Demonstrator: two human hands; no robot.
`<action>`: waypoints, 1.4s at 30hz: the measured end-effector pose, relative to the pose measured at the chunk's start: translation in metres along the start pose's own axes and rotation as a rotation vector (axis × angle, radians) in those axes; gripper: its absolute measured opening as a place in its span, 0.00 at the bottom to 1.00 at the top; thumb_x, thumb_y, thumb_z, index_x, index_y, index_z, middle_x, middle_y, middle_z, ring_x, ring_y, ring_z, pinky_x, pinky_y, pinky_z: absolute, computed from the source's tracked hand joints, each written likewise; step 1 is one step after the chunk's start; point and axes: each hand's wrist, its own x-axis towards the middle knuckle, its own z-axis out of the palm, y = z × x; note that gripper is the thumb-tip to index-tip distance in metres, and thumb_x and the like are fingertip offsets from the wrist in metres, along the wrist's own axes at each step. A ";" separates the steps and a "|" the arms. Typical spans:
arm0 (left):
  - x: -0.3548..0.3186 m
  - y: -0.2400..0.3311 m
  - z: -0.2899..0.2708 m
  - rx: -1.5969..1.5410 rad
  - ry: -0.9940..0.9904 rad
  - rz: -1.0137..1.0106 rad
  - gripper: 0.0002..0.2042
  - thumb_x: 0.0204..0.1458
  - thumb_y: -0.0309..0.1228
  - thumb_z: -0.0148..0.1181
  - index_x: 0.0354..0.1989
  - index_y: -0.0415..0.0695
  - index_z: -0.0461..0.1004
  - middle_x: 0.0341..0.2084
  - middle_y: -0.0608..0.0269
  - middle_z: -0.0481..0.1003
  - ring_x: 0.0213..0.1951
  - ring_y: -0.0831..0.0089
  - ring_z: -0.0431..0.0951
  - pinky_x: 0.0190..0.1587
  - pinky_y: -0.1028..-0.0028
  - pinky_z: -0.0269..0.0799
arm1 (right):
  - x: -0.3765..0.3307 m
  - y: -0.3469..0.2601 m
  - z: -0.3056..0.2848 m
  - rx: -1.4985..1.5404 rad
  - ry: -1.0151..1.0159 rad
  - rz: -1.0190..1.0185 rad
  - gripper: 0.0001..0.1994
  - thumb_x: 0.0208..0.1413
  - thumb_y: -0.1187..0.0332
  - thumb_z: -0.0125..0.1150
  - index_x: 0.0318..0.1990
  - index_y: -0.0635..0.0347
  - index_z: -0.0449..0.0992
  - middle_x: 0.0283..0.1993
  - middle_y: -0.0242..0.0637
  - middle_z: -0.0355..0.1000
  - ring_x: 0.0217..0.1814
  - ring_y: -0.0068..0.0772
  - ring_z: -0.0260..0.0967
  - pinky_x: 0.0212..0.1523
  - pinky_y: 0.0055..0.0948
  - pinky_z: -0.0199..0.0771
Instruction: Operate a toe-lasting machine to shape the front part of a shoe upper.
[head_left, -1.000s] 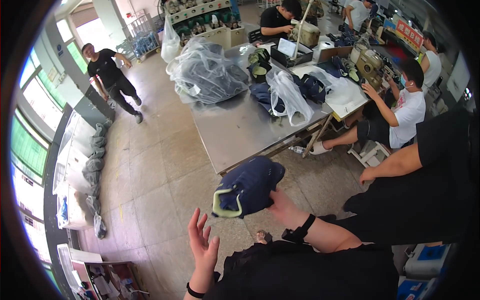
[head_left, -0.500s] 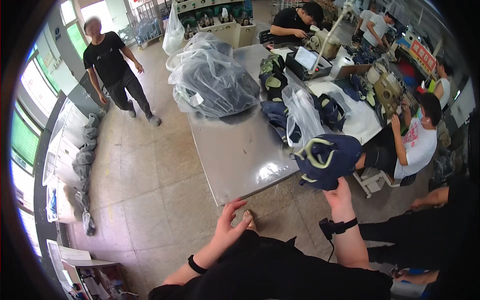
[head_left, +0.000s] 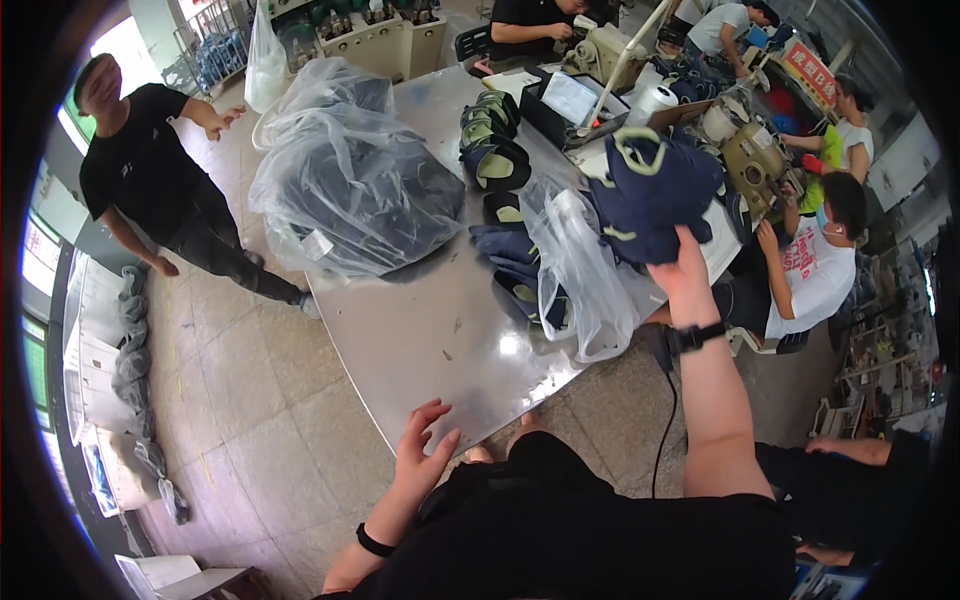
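Note:
Several navy shoe uppers (head_left: 655, 200) with pale green collars are bunched in my right hand (head_left: 685, 268). That arm is stretched out over the right side of the metal table (head_left: 440, 345), with the fingers closed around the underside of the bundle. Empty, my left hand (head_left: 425, 460) hovers by the table's near corner, fingers loosely curled and apart. Just left of the held bundle, a clear plastic bag (head_left: 580, 270) lies over more navy uppers (head_left: 510, 260). Beyond them, a row of dark uppers (head_left: 490, 140) with green linings runs along the table.
A large clear bag of dark goods (head_left: 360, 190) covers the table's far left. A person in black (head_left: 150, 170) stands to the left. Another in a white shirt (head_left: 815, 265) sits at a sewing machine (head_left: 750, 155) on the right. A black box (head_left: 570, 105) stands farther back.
My right hand has carried the uppers forward and upward in view, over the table's right side. My left hand stays empty near the corner. The standing person is now nearer.

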 end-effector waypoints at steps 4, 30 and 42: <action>0.022 -0.002 0.005 -0.070 0.078 -0.074 0.20 0.53 0.35 0.63 0.54 0.47 0.71 0.60 0.57 0.66 0.62 0.59 0.65 0.58 0.52 0.63 | 0.112 0.010 0.043 -0.047 -0.058 0.016 0.16 0.61 0.65 0.56 0.55 0.56 0.72 0.56 0.38 0.73 0.57 0.39 0.72 0.58 0.45 0.73; 0.156 0.040 0.099 -0.147 0.428 -0.470 0.21 0.61 0.35 0.55 0.61 0.42 0.65 0.58 0.52 0.69 0.61 0.60 0.67 0.63 0.62 0.61 | 0.480 0.159 0.103 -0.212 0.462 0.609 0.24 0.64 0.50 0.49 0.64 0.47 0.64 0.65 0.31 0.64 0.67 0.39 0.59 0.65 0.54 0.52; 0.190 0.043 0.105 -0.082 0.423 -0.516 0.18 0.55 0.31 0.59 0.54 0.42 0.69 0.58 0.55 0.68 0.59 0.63 0.69 0.58 0.62 0.64 | 0.505 0.193 0.103 -0.384 0.072 0.499 0.26 0.54 0.45 0.61 0.52 0.54 0.72 0.48 0.38 0.72 0.52 0.38 0.68 0.53 0.49 0.65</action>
